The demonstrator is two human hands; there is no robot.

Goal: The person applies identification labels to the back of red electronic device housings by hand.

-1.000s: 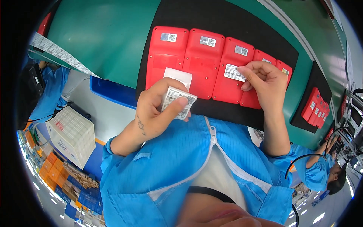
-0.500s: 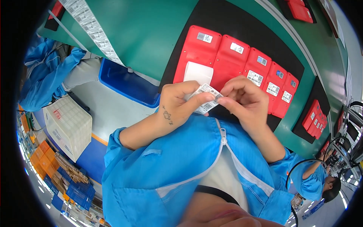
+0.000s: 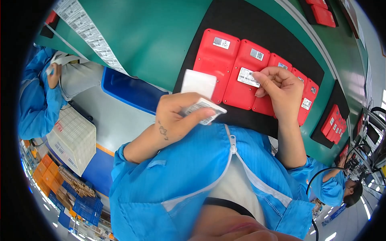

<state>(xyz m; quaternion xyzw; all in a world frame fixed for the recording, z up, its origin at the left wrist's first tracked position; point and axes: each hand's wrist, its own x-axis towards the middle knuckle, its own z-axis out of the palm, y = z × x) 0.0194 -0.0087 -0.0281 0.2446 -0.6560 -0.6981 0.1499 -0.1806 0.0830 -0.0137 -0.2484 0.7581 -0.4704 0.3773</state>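
Observation:
Thumb and fingers of my left hand (image 3: 175,120) are closed on a folded strip of printed white labels (image 3: 203,107), and a blank white length of strip (image 3: 198,83) stands out beyond the fingers. My right hand (image 3: 281,88) pinches the right edge of a white printed label (image 3: 246,76). That label is over the middle of the second red casing (image 3: 253,54) from the left; whether it touches all over, I cannot tell. The leftmost red casing (image 3: 209,62) bears a small sticker near its top. My right hand partly hides the casings farther right.
The row of casings lies on a black mat (image 3: 231,18) on a green table (image 3: 161,28). A long label sheet (image 3: 90,34) hangs over the table's left part. A blue bin (image 3: 128,86) and a white crate (image 3: 74,134) are at left. Co-workers sit left and right.
My right hand has moved away from the left, up and right, carrying a label to the second casing. My left hand with the strip has shifted slightly left and down.

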